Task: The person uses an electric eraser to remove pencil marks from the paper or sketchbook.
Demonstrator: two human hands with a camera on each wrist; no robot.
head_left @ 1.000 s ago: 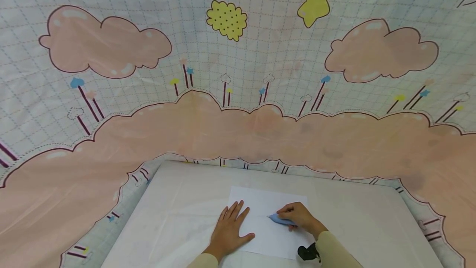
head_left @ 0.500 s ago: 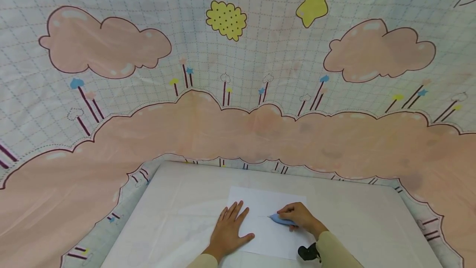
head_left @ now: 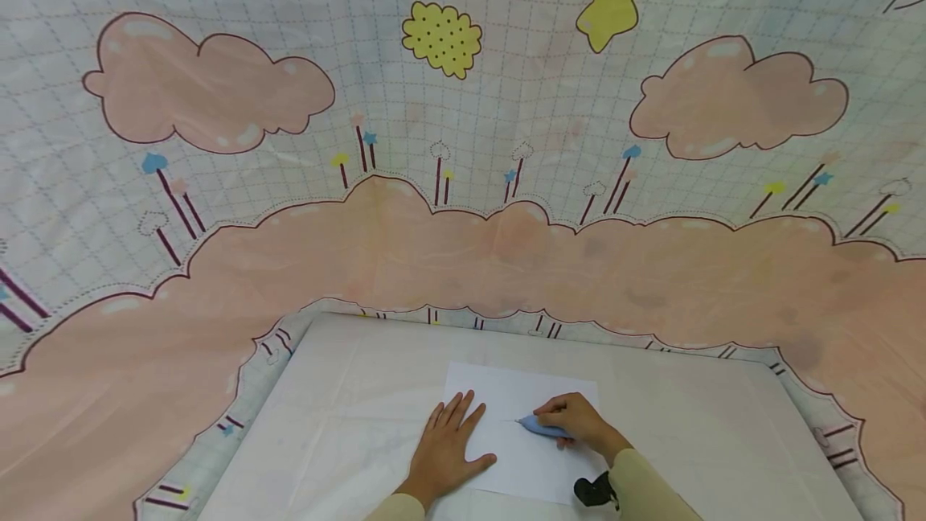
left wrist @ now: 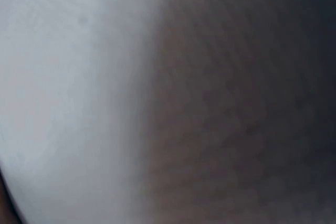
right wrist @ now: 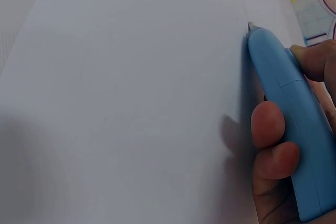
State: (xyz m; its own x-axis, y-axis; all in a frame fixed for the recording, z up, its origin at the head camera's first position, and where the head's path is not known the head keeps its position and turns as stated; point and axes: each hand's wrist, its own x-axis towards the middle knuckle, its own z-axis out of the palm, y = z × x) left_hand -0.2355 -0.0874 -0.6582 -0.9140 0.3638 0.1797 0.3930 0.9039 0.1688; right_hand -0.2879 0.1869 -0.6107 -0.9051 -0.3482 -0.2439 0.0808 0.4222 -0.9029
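Note:
On a white sheet of paper (head_left: 524, 473) lies my left hand (head_left: 447, 449), palm down with its fingers spread. My right hand (head_left: 581, 422) grips a blue utility knife (head_left: 541, 426) with a rounded body. In the right wrist view, fingers wrap the knife (right wrist: 294, 114) and one presses near a raised part on its edge. Its small pale tip meets the paper (right wrist: 131, 77) beside a faint thin line. The left wrist view is too blurred to make out more than a pale area and a dark one.
The paper lies on a white-covered table (head_left: 347, 408). A black heart-shaped object (head_left: 593, 491) sits at the right sleeve, over the paper's lower right corner. Behind the table hangs a patterned cloth (head_left: 463, 256) with clouds and stars.
My right hand has shifted slightly to the left with the utility knife, its tip still at the paper. The left hand and the paper stay in place.

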